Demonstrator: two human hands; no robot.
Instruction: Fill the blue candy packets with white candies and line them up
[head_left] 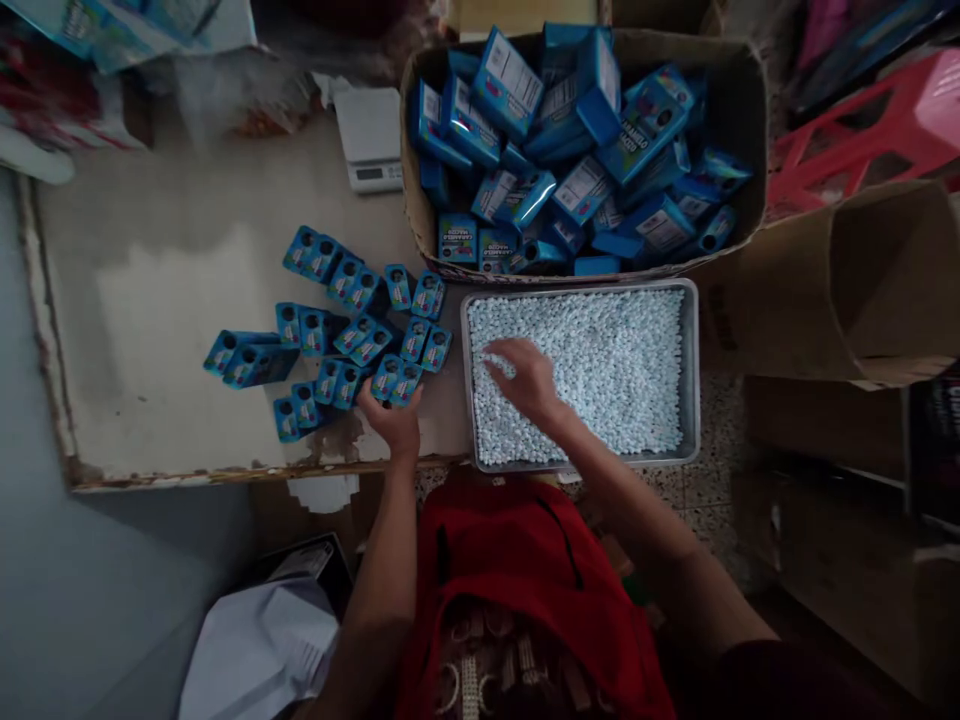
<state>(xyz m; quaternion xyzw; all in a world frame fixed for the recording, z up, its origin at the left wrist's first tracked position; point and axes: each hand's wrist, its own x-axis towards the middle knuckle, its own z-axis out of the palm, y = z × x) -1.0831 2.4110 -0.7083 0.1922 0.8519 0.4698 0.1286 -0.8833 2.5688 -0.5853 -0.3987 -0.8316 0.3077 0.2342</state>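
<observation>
My left hand [393, 418] is wrapped round a pair of small blue boxes [396, 380] at the near right of a group of similar upright boxes [300, 330] on the table. Over the left part of a metal tray [691, 400] full of small pale blue pieces [592, 350] is my right hand [523, 375]. Its thumb and forefinger are curved with a gap between them, and nothing shows in it. Some boxes in the group have a dark round spot on top.
Behind the tray, a cardboard carton [759, 150] holds many blue packages [510, 85]. A white scale [367, 130] stands left of it. Open brown cartons [787, 300] and a pink-red plastic item [877, 130] are at right. The table [135, 300] has a worn front edge.
</observation>
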